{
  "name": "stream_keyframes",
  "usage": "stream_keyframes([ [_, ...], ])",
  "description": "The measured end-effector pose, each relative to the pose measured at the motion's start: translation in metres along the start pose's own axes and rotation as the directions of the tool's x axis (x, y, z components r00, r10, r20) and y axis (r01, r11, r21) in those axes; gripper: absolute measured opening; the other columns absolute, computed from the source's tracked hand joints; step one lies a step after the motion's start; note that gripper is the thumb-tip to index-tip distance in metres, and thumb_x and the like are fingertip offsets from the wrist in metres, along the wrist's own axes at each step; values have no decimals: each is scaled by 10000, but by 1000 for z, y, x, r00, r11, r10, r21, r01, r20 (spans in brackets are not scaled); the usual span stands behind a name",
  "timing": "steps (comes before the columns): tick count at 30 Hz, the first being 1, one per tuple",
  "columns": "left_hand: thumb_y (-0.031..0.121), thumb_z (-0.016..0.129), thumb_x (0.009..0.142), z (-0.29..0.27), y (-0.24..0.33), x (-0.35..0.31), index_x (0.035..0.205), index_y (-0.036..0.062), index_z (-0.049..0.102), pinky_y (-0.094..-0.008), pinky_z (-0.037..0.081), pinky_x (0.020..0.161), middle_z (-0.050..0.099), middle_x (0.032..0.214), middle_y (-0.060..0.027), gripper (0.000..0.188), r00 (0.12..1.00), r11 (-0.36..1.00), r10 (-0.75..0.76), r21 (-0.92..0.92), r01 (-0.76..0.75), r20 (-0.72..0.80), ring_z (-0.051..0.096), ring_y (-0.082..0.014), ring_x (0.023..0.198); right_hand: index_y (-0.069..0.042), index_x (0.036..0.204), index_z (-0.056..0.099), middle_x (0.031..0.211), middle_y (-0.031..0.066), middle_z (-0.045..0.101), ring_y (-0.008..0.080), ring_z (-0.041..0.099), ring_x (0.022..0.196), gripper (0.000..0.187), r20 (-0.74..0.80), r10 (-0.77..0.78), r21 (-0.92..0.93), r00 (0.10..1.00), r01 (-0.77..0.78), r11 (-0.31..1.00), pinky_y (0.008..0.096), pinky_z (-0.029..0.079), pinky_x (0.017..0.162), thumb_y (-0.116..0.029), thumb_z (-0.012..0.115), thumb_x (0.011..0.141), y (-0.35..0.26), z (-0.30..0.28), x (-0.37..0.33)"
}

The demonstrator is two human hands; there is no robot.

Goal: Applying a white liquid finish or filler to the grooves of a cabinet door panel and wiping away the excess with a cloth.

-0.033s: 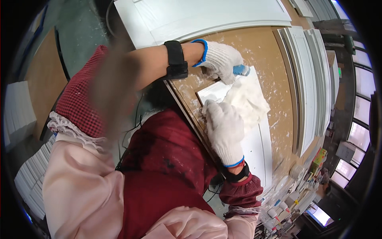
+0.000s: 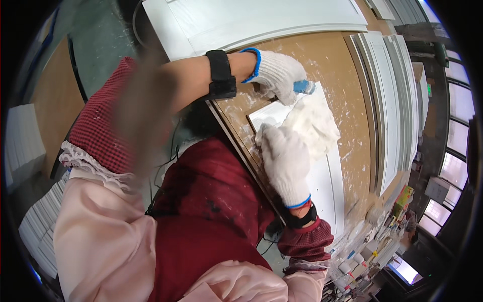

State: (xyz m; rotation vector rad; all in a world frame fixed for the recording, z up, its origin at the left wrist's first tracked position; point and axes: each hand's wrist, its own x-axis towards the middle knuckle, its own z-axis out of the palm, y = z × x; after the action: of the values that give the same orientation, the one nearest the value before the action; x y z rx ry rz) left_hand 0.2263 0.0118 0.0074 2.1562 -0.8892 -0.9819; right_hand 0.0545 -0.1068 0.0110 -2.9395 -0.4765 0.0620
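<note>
Panel, narrow and white, lies flat on the brown worktop; all positions below refer to it. The right hand, in a white knit glove, rests over the panel's left long side with fingers bent. It sits against the off-white cloth; whether it grips the cloth cannot be told. The cloth lies crumpled across the panel's farther half. The left hand, also gloved, is at the panel's far end, its fingers curled around a blue object of unclear type.

Progress, as judged: work on this panel is under way and not complete, since both hands and the cloth are at it. The nearer half is uncovered; how much surface is finished cannot be determined. Right of the panel, further white panels sit in a group; beyond its far end lies a larger white panel.
</note>
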Motion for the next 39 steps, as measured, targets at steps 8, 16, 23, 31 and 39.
stream_keyframes([
  [8, 187, 655, 702, -2, -1, -2, 813, 13, 552, -347, 446, 435, 549, 574, -98, 231, 1000, 999, -3, -48, 3, 0, 544, -204, 468, -124, 920, 622, 820, 121, 623, 339, 627, 759, 95, 87, 56, 24, 995, -58, 998, 472, 497, 615, -185, 582, 859, -5, -4, 6],
  [16, 184, 653, 696, -1, 2, -4, 811, 21, 553, -338, 445, 435, 547, 573, -94, 223, 1000, 995, -10, -101, 7, -25, 541, -200, 469, -113, 936, 638, 818, 125, 639, 333, 627, 760, 114, 124, 119, 95, 985, -131, 987, 454, 487, 642, -173, 604, 846, -5, -9, 12],
  [23, 186, 655, 689, 2, -3, -5, 813, 18, 556, -342, 442, 427, 535, 556, -99, 231, 999, 997, -8, -78, 5, -38, 541, -201, 470, -112, 886, 646, 771, 123, 643, 322, 632, 747, 88, -94, 208, 155, 974, -192, 969, 438, 492, 659, -180, 601, 853, 29, -5, 16],
  [31, 209, 669, 692, 1, -2, -2, 846, 20, 568, -354, 461, 446, 563, 583, -103, 265, 999, 998, 26, -55, -28, -36, 573, -213, 489, -114, 1026, 649, 838, 140, 637, 340, 623, 788, 188, 60, 95, 179, 994, -104, 978, 450, 495, 668, -212, 608, 870, -1, -8, 5],
  [39, 213, 670, 709, -1, -1, -2, 849, 19, 565, -353, 458, 448, 569, 590, -100, 262, 1000, 999, -8, -52, 7, -15, 572, -210, 491, -111, 938, 639, 817, 139, 645, 348, 634, 766, 134, 116, 135, 183, 984, -155, 971, 469, 491, 641, -213, 605, 858, -6, -8, 8],
])
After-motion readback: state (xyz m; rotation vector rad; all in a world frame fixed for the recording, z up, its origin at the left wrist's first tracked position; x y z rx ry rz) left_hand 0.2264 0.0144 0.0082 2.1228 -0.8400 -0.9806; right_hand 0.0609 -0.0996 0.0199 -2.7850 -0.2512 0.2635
